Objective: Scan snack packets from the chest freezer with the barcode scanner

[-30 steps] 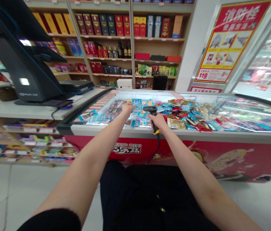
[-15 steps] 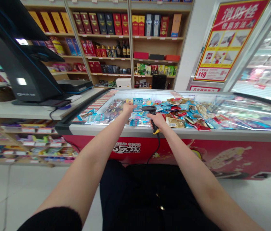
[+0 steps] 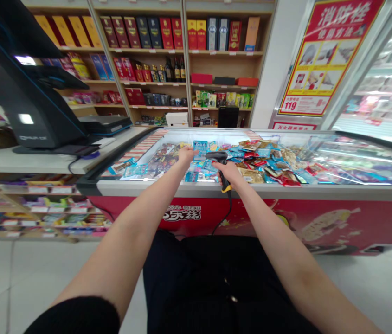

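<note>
The right hand grips a pistol-shaped plastic scanner; the left hand pinches a flat blue packet.

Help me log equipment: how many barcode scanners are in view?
1: the scanner in the right hand, facing the blue packet at the left hand. Others may be hidden.

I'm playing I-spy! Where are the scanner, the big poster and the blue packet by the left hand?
Scanner (image 3: 218,156): head view, its dark top.
Big poster (image 3: 328,59): head view, middle of its front.
Blue packet (image 3: 201,148): head view, upper front.
</note>
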`<control>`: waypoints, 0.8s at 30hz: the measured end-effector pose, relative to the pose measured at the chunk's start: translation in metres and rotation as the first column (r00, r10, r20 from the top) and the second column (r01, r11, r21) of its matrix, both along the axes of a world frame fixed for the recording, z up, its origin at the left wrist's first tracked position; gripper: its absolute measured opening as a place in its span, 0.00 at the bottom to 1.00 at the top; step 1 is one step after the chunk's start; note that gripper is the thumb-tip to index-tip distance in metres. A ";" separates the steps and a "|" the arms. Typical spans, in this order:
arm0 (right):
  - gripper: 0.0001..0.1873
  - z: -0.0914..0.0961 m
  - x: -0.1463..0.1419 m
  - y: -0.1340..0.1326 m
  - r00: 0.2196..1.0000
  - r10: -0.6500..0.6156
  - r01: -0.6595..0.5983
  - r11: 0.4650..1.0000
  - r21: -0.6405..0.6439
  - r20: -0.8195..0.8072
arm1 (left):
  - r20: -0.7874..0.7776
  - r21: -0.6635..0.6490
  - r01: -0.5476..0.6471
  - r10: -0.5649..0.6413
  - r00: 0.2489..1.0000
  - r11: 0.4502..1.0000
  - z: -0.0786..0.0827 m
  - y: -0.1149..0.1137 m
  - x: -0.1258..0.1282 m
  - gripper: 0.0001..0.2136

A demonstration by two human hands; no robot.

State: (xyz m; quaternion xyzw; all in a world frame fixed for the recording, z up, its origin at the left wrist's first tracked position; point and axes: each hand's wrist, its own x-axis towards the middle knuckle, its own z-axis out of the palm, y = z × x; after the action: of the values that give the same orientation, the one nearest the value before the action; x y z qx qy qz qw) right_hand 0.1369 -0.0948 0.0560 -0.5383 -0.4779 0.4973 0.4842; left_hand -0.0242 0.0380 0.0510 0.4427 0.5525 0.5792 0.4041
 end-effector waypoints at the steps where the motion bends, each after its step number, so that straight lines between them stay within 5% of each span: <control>1: 0.17 0.001 0.002 -0.001 1.000 -0.008 0.008 1.000 -0.002 -0.007 | 0.001 -0.010 0.010 -0.010 1.000 1.000 0.002 -0.002 0.005 0.19; 9: 0.17 0.006 0.044 -0.003 0.989 -0.126 0.130 0.990 0.053 -0.082 | 0.055 -0.031 0.174 -0.172 0.984 0.984 0.011 -0.004 0.071 0.18; 16: 0.18 0.014 0.102 -0.007 0.920 -0.293 0.318 0.946 0.061 -0.260 | 0.081 0.012 0.360 -0.359 0.930 0.933 0.037 0.000 0.153 0.11; 20: 0.16 0.010 0.133 -0.007 0.874 -0.375 0.414 0.908 0.067 -0.309 | -0.226 0.075 0.398 -0.373 0.900 0.914 0.043 0.001 0.192 0.20; 24: 0.14 0.006 0.146 -0.010 0.870 -0.393 0.429 0.901 0.064 -0.300 | -0.613 0.039 0.445 -0.330 0.717 0.895 0.036 -0.004 0.206 0.23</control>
State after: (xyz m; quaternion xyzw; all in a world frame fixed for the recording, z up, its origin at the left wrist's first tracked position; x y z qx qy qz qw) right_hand 0.2828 -0.1047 0.0617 -0.5197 -0.3101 0.4219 0.6750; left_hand 0.1818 0.0336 0.0865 0.7420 0.4890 0.3621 0.2814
